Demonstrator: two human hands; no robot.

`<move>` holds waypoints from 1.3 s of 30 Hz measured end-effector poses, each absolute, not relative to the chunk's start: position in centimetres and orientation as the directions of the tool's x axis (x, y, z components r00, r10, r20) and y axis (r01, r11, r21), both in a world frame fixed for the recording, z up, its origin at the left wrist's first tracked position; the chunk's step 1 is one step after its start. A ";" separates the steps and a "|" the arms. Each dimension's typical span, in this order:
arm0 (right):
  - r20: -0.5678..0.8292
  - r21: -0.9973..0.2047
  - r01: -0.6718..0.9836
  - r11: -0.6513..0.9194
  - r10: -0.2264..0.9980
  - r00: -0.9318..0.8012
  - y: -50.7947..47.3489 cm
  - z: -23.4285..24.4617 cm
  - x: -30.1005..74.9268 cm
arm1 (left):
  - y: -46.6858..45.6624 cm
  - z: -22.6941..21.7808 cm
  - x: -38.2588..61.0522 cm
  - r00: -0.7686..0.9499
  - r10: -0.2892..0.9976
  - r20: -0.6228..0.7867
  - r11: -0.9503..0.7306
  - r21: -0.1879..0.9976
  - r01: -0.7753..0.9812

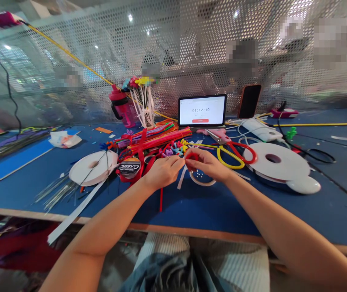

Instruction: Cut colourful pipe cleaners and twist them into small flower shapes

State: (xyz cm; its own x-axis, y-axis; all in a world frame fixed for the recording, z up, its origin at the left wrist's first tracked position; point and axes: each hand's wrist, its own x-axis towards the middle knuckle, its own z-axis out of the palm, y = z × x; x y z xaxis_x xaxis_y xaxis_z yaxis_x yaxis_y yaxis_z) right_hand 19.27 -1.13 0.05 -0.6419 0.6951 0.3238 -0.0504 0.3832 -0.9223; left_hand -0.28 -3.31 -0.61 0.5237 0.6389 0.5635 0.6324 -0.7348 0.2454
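My left hand (pixel 163 172) and my right hand (pixel 205 164) meet above the middle of the blue work table (pixel 210 213). Between their fingertips is a small tuft of red pipe cleaner (pixel 192 156), partly hidden by my fingers. A thin red stem (pixel 161 199) hangs below my left hand, but I cannot tell whether it is attached to the tuft. Just beneath my right hand lies a ring of clear tape (pixel 202 181). A heap of colourful pipe cleaners (pixel 158 140) lies beyond my left hand.
Yellow-and-red-handled scissors (pixel 233 156) and a wide white ribbon roll (pixel 278 160) lie to the right, with a smaller roll (pixel 93 168) to the left. A tablet showing a timer (pixel 202 110), a phone (pixel 249 101) and a pink bottle (pixel 122 107) stand along the perforated screen (pixel 173 40).
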 end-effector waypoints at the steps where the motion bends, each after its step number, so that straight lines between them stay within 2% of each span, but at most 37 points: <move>1: 0.337 -0.913 -0.052 0.405 0.674 -0.658 -1.2 0.1 19.3 | -3.5 -0.4 -0.1 0.514 0.650 0.560 -0.732 0.280 0.621; 3: 0.367 -0.888 -0.046 0.458 0.643 -0.672 -1.2 0.3 19.3 | -3.8 0.0 0.3 0.462 0.713 0.527 -0.696 0.455 0.555; 5: 0.420 -0.848 -0.029 0.530 0.635 -0.648 -1.3 0.4 19.3 | -3.9 0.4 0.7 0.413 0.807 0.421 -0.573 0.729 0.376; 7: 0.507 -0.759 0.034 0.650 0.623 -0.595 -1.4 0.4 19.2 | -3.6 0.5 1.0 0.434 0.868 0.240 -0.322 0.939 0.124; 9: 0.617 -0.583 0.134 0.801 0.544 -0.568 -1.4 0.3 19.2 | -3.0 0.4 1.0 0.531 0.845 0.059 -0.045 0.998 -0.038; 11: 0.676 -0.387 0.208 0.899 0.429 -0.599 -1.4 0.2 19.4 | -2.4 0.2 0.8 0.610 0.791 -0.042 0.097 0.994 -0.057; 12: 0.681 -0.330 0.233 0.915 0.401 -0.613 -1.3 0.2 19.5 | -2.3 0.2 0.8 0.610 0.791 -0.044 0.085 0.996 -0.040; 13: 0.675 -0.322 0.257 0.911 0.411 -0.613 -1.2 0.2 19.6 | -2.3 0.2 0.7 0.577 0.817 -0.007 0.014 1.000 -0.008; 15: 0.617 -0.448 0.293 0.845 0.529 -0.582 -1.0 0.1 19.8 | -2.4 0.1 0.6 0.449 0.878 0.169 -0.254 0.957 0.137; 17: 0.490 -0.652 0.258 0.713 0.656 -0.574 -0.7 -0.1 19.7 | -2.7 0.0 0.5 0.370 0.846 0.385 -0.513 0.776 0.367; 19: 0.373 -0.798 0.169 0.578 0.694 -0.615 -0.6 -0.3 19.5 | -3.0 -0.2 0.3 0.396 0.768 0.502 -0.638 0.561 0.527; 21: 0.349 -0.842 0.105 0.529 0.683 -0.642 -0.5 -0.5 19.2 | -3.1 -0.3 0.3 0.426 0.734 0.528 -0.672 0.478 0.566; 22: 0.368 -0.832 0.098 0.545 0.677 -0.637 -0.6 -0.6 19.1 | -3.1 -0.3 0.3 0.420 0.745 0.519 -0.663 0.506 0.552; 24: 0.439 -0.765 0.137 0.629 0.666 -0.603 -0.7 -0.7 18.9 | -3.0 -0.2 0.4 0.387 0.815 0.432 -0.575 0.688 0.442; 26: 0.549 -0.635 0.209 0.744 0.625 -0.554 -0.9 -0.7 18.9 | -2.8 -0.1 0.6 0.407 0.883 0.234 -0.346 0.910 0.230; 27: 0.610 -0.549 0.240 0.801 0.580 -0.540 -1.0 -0.6 19.0 | -2.7 0.0 0.7 0.454 0.883 0.121 -0.195 0.974 0.119; 29: 0.690 -0.355 0.270 0.895 0.446 -0.570 -1.2 -0.4 19.3 | -2.4 -0.1 0.9 0.570 0.821 -0.034 0.057 0.998 -0.023; 30: 0.698 -0.274 0.271 0.923 0.385 -0.604 -1.2 -0.3 19.5 | -2.3 -0.1 0.9 0.608 0.791 -0.066 0.121 0.991 -0.049; 32: 0.684 -0.220 0.278 0.935 0.351 -0.639 -1.2 -0.1 19.8 | -2.3 -0.2 0.9 0.606 0.794 -0.052 0.098 0.994 -0.044; 33: 0.670 -0.264 0.290 0.920 0.391 -0.631 -1.1 -0.1 19.9 | -2.3 -0.2 0.9 0.565 0.825 -0.006 0.010 1.000 -0.005; 35: 0.604 -0.473 0.294 0.831 0.548 -0.578 -0.8 -0.1 19.9 | -2.5 -0.3 0.8 0.442 0.880 0.175 -0.272 0.948 0.167; 37: 0.447 -0.700 0.236 0.674 0.671 -0.592 -0.5 -0.4 19.7 | -2.8 -0.4 0.6 0.378 0.841 0.388 -0.526 0.750 0.401; 39: 0.319 -0.822 0.167 0.545 0.682 -0.658 -0.2 -0.7 19.5 | -3.0 -0.4 0.5 0.393 0.772 0.499 -0.633 0.550 0.544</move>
